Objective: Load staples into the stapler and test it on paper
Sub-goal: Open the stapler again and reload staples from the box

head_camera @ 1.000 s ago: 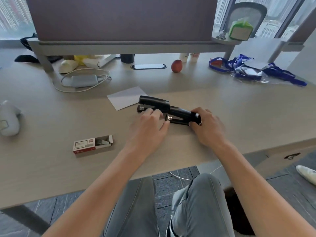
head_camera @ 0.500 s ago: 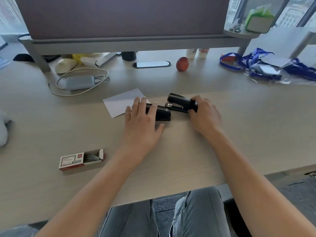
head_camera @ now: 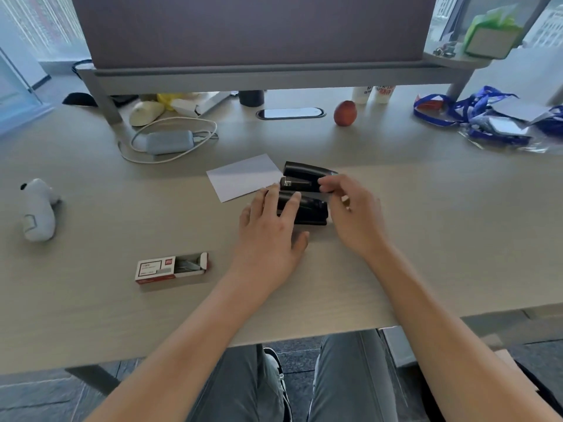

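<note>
The black stapler (head_camera: 306,193) lies on the desk (head_camera: 426,239) swung open, its two halves side by side. The left hand (head_camera: 271,236) rests straight fingers flat on the nearer half, pressing it down, thumb spread toward the desk edge. The right hand (head_camera: 353,214) has its fingers curled at the right end of the farther half, the fingertips pinching that end, though motion blur softens the exact contact. A metal part shows at the farther half's left end, just beyond the left fingertips.

Touching the stapler's far left corner, just past the left hand's fingers, lies a sheet of white paper (head_camera: 243,178). Nearer the person and left of the left wrist sits the staple box (head_camera: 172,268), its right end open.

Farther out beyond the grip stand a red apple (head_camera: 345,113), a grey charger (head_camera: 169,142) ringed by its white cable, and blue lanyards (head_camera: 475,114) to the right. A white plush toy (head_camera: 38,210) lies far left.
</note>
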The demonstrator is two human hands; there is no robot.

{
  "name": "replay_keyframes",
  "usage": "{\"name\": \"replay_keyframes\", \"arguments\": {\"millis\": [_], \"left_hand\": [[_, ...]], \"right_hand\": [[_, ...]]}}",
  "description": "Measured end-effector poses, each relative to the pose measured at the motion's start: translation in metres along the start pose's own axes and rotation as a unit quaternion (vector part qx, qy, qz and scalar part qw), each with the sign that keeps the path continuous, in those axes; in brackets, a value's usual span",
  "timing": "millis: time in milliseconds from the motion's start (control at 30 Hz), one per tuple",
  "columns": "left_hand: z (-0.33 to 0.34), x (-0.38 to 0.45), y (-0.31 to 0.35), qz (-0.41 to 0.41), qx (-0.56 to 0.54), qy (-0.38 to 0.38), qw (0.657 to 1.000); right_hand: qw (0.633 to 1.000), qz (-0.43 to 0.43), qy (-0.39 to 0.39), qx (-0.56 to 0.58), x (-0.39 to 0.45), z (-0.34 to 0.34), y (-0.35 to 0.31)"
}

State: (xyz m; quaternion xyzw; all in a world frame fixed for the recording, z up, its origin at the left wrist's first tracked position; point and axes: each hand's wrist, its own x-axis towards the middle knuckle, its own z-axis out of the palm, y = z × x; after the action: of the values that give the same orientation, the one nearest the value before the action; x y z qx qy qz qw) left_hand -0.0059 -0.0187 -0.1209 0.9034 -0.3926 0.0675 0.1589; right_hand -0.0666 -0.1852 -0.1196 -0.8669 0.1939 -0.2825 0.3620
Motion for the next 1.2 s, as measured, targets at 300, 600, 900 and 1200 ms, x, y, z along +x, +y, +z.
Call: {"name": "replay_keyframes", "arguments": {"millis": [300,600,900,1200], "left_hand": [[-0.013,-0.061,-0.001,-0.07,-0.205,0.074,0.974],[-0.008,-0.095,-0.007,-0.114,-0.17,0.049,0.978],[-0.001,-0.116,-0.009,-0.098,-0.073,0.038,0.992],[0.0,-0.118,-0.008,-0.088,-0.011,0.036,0.995]], "right_hand": [[0.99,-0.101,-0.1,-0.01,-0.058,-0.003,-0.001],[0.991,-0.102,-0.085,-0.02,-0.103,-0.002,-0.012],[0.971,-0.164,-0.048,-0.168,-0.097,-0.007,-0.047],[0.949,-0.153,-0.145,-0.234,-0.088,0.005,-0.061]]}}
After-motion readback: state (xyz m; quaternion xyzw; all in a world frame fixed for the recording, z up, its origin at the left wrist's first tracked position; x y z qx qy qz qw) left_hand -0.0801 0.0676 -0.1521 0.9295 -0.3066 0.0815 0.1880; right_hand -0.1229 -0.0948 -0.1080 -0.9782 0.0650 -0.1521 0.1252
